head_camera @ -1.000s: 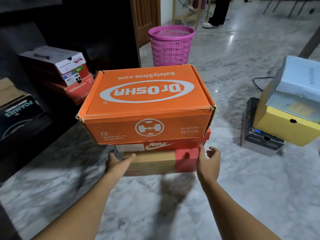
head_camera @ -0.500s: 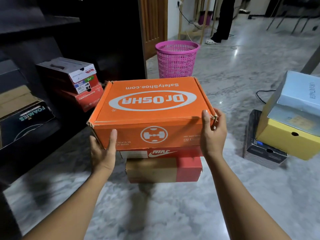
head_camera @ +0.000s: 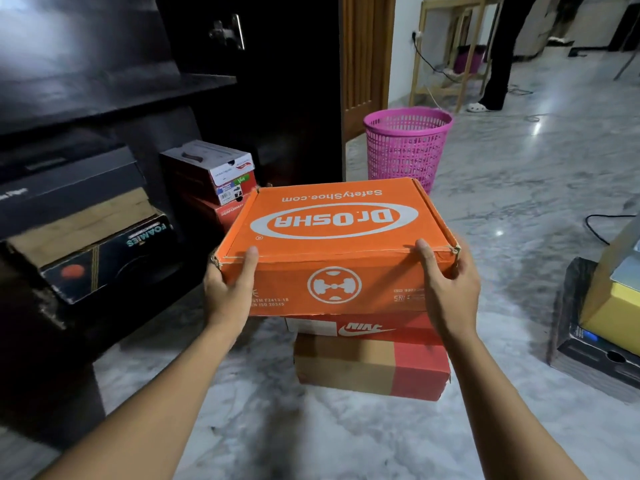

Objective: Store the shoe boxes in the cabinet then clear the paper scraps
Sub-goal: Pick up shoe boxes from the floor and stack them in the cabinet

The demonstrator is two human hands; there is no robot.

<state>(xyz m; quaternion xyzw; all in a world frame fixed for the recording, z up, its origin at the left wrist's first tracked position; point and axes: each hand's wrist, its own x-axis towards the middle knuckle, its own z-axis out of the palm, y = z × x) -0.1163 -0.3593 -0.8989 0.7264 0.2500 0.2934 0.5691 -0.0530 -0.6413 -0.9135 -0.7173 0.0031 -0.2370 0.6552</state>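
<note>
Since half a second ago the thumbs have been moved up onto the near lid edge of the orange shoe box (head_camera: 332, 220); it is gripped at its near left corner by the left hand (head_camera: 228, 292) and at its near right corner by the right hand (head_camera: 450, 289). The box is held directly over the red Nike box (head_camera: 367, 362); whether the two touch cannot be told. The stack is set on a grey marble floor (head_camera: 346, 438); a dark cabinet (head_camera: 104, 81) with stored boxes (head_camera: 114, 254) on its low shelf is seen at left; a pink basket (head_camera: 405, 147) stands beyond, a yellow box (head_camera: 609, 317) at right.
</note>
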